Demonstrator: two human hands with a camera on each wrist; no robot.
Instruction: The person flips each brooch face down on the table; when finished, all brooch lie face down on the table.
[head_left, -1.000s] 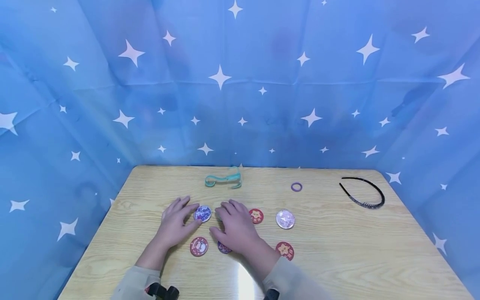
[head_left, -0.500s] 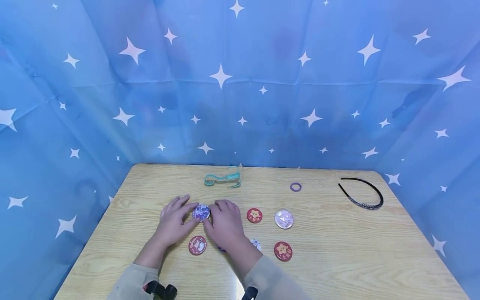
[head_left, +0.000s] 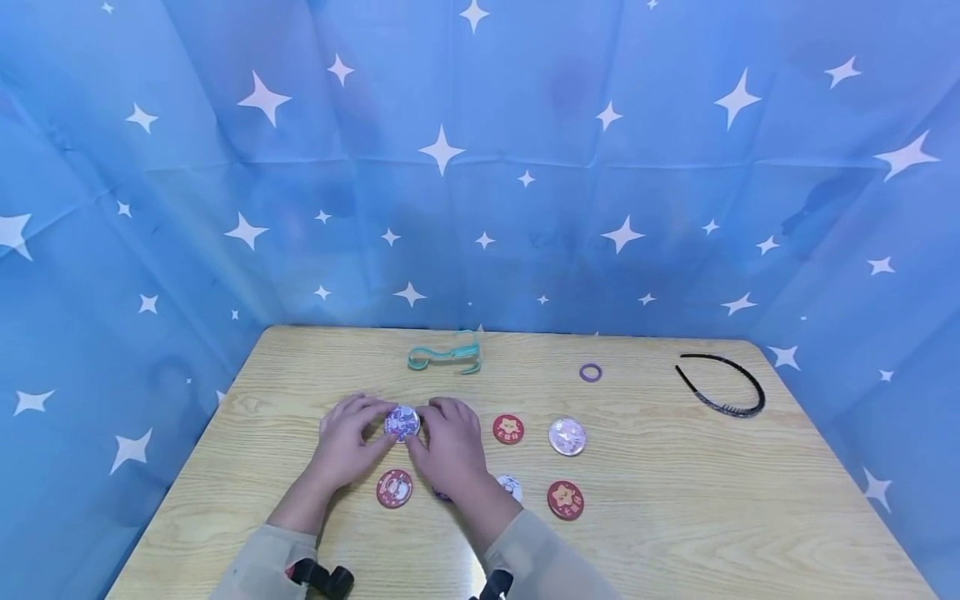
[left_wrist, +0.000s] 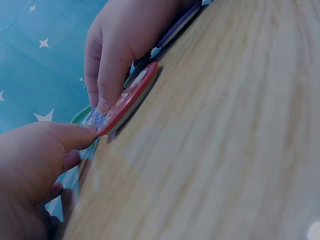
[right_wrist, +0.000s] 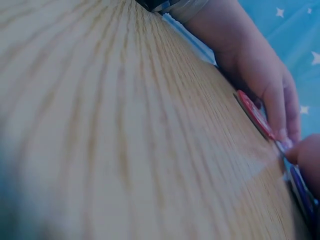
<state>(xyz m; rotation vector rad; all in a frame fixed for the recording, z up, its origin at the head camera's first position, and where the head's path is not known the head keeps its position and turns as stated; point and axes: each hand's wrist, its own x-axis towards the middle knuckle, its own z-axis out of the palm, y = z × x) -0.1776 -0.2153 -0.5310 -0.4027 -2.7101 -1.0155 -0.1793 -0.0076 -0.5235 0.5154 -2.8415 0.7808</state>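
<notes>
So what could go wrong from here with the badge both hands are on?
The left hand and right hand both hold the blue badge, so uneven pressure might make it slip. The right forearm partly covers a white badge and could nudge it. The nearby red badge might get brushed too.

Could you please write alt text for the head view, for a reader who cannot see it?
A person's left hand and right hand hold a purple badge from either side at a wooden table. Other badges lie nearby; behind are a teal item, a purple ring and a black headband, before a starry blue curtain.
</notes>
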